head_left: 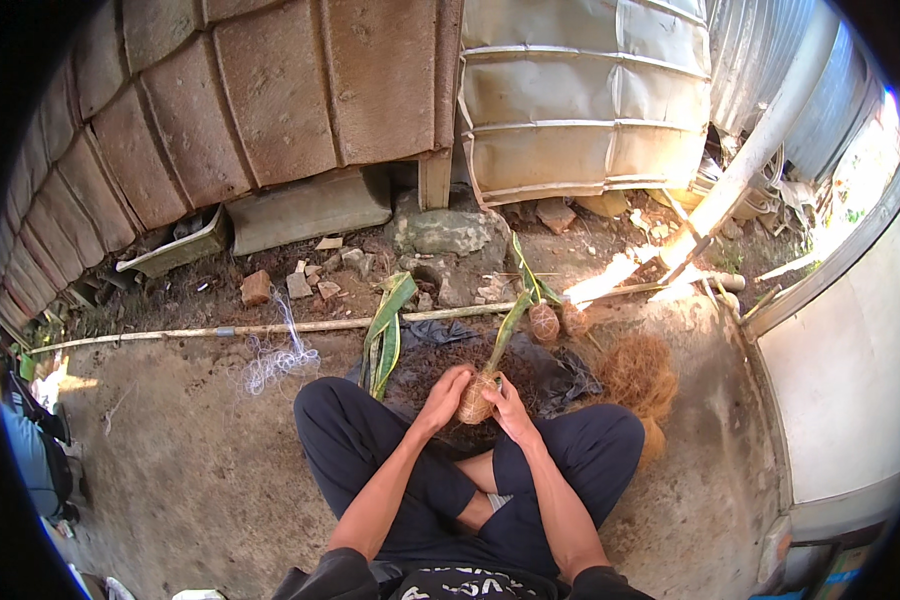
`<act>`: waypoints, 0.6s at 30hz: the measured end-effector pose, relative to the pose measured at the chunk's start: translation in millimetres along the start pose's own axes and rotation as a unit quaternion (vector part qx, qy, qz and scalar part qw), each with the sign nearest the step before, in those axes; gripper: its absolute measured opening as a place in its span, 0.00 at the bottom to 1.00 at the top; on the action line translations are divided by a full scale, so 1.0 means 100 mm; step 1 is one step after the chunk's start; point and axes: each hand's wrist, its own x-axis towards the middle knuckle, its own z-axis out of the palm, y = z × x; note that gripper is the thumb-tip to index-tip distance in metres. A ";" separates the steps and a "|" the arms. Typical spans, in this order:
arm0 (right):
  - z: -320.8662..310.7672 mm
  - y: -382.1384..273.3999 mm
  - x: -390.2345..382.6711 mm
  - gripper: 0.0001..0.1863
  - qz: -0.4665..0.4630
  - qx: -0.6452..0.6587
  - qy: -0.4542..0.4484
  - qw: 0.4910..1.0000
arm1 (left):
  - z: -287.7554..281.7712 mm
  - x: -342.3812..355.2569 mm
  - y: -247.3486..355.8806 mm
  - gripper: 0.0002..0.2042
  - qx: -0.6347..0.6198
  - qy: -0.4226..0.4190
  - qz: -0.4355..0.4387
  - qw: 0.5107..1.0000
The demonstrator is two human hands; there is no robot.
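Observation:
A string-bound fibre ball (pixel 475 404) with an upright green leaf (pixel 508 328) is held between my two hands, over soil on a black plastic sheet (pixel 562 370). My left hand (pixel 444 397) has its fingers closed against the ball's left side. My right hand (pixel 505 403) grips its right side, thumb on the fibre. More yellow-edged leaves (pixel 385 335) lie just left of my hands. Two wrapped plant balls (pixel 544 322) stand beyond, and loose brown coir (pixel 638 380) is heaped to the right.
Tangled white string (pixel 280 362) lies at left on the concrete (pixel 180 420). A long bamboo pole (pixel 160 336) crosses behind, before rubble (pixel 300 284), a concrete trough (pixel 308 210) and metal sheeting (pixel 580 90). A white panel (pixel 840 360) borders the right; bags (pixel 40 450) lie at far left.

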 end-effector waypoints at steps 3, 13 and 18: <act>-0.06 -0.06 -0.04 0.25 0.020 -0.087 -0.020 0.996 | 0.01 -0.11 0.28 0.31 -0.046 -0.151 -0.211 0.965; 0.12 -0.33 -0.09 0.14 0.028 -0.170 0.016 0.985 | -0.01 -0.05 -0.04 0.27 -0.106 -0.057 -0.154 0.981; 0.03 -0.26 -0.07 0.13 -0.011 -0.237 0.030 0.971 | 0.02 -0.09 0.10 0.26 -0.167 -0.109 -0.178 0.964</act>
